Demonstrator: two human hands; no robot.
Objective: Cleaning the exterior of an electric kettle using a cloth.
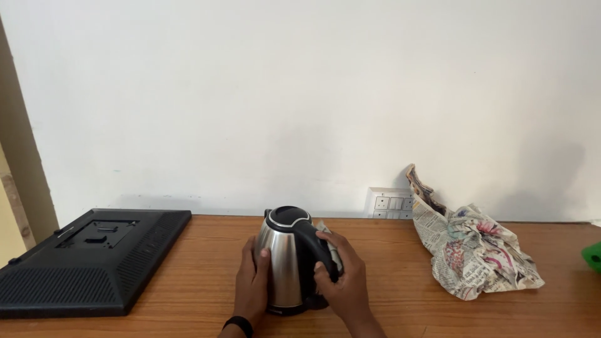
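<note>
Left hand (253,281): laid flat and open against the left flank of the kettle (289,260), fingers spread upward on the metal, palm pressed to it rather than curled around. Right hand (341,275): wrapped partly closed about the black handle (316,250) on the right side, fingers curved over its top, with what looked like a grey cloth (328,241) tucked under them; hard to tell how much of it was pinched. Black band (238,325) on the left wrist.

Kettle: stood upright near the front middle of the wooden table (400,294), between the two hands. Body of brushed, shiny steel, rounded and tapering upward; lid and handle of smooth black plastic; dark base ring below.

Counted: one kettle, two hands. One black flat monitor (87,260) lying face down at the left, ribbed plastic back with a square mounting recess. One crumpled sheet of newspaper (472,247) at the right, leaning up the white wall (300,94). One white switch plate (389,203) low on the wall. One small green object (592,255) at the right edge, cut off.
</note>
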